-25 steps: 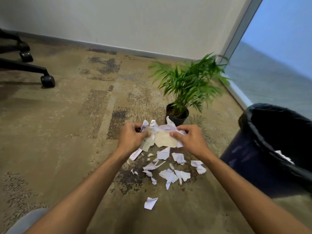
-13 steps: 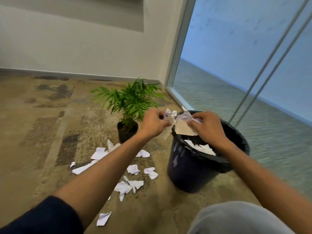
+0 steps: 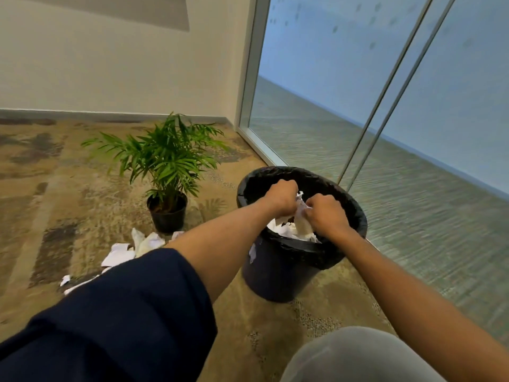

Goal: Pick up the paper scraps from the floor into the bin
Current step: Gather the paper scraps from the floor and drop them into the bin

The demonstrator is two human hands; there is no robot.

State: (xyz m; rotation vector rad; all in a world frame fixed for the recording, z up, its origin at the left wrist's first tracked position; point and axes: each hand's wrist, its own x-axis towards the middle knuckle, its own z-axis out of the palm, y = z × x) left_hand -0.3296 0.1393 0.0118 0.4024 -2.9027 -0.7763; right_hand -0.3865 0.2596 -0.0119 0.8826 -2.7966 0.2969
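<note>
Closest to me, my grey-clad knee (image 3: pixel 355 357) fills the bottom right and my dark blue sleeve (image 3: pixel 118 321) covers the bottom left, with both bare forearms reaching away from me over the carpet (image 3: pixel 41 216).

Past the sleeve, on the carpet to the left of my arm, lie the loose paper scraps (image 3: pixel 121 253) still to be gathered: white pieces, partly hidden behind my forearm, just in front of the plant pot.

Further out, both my hands are over the mouth of the bin (image 3: pixel 278 274), a dark round tub lined with a black bag (image 3: pixel 355 216). My left hand (image 3: pixel 281 198) and my right hand (image 3: pixel 326 213) are both curled closed around one crumpled bundle of paper (image 3: pixel 300 205), pinched between them just inside the rim. Below the bundle, more white paper (image 3: pixel 286 230) already lies inside the bin.

To the left of the bin, near but apart from it, a small green palm (image 3: pixel 165 155) stands upright in a black pot (image 3: pixel 167 213).

Beyond that, the carpet ends at a pale wall (image 3: pixel 110 64) with a grey skirting strip, and a frosted glass partition (image 3: pixel 344 92) runs away along the right, just behind the bin.
</note>
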